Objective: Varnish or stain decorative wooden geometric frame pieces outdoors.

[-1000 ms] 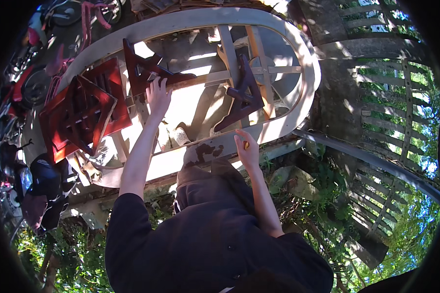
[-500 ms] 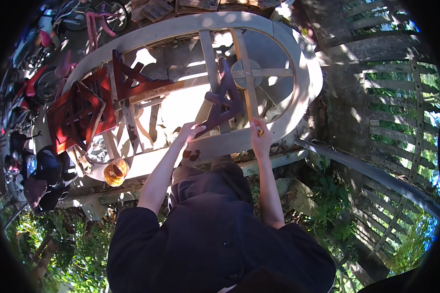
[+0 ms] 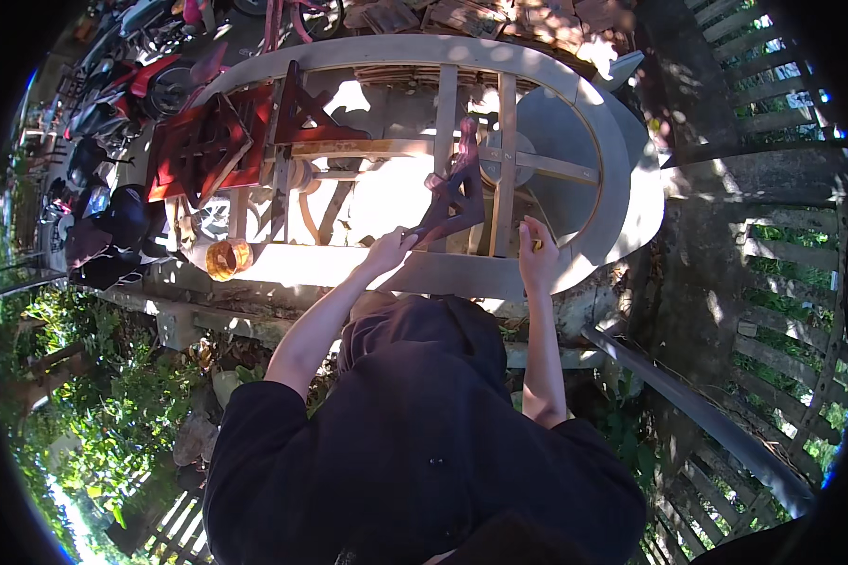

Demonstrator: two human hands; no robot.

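My left hand (image 3: pixel 386 252) is closed around the lower end of a dark reddish-brown wooden bracket (image 3: pixel 458 193), an angular piece with cut-out openings. The bracket tilts up and away over a pale oval wooden frame (image 3: pixel 349 266). To its right, my right hand (image 3: pixel 538 256) is apart from the bracket, above the frame's near rim. Its fingers are curled, and a small yellowish thing shows between them, too small to name. A similar dark red bracket (image 3: pixel 313 118) lies farther left on the frame.
Red-stained wooden panels (image 3: pixel 184 151) lie at the frame's left end. An orange-yellow container (image 3: pixel 226 259) stands on the near left rim. Motorbikes (image 3: pixel 155 89) are parked at far left, stacked tiles or boards (image 3: pixel 452 19) lie behind, and a slatted fence (image 3: pixel 787 245) runs along the right.
My right hand has come away from the frame's crossbar, to the right. My left hand still holds the bracket, whose tilt has changed slightly. The whole view has shifted.
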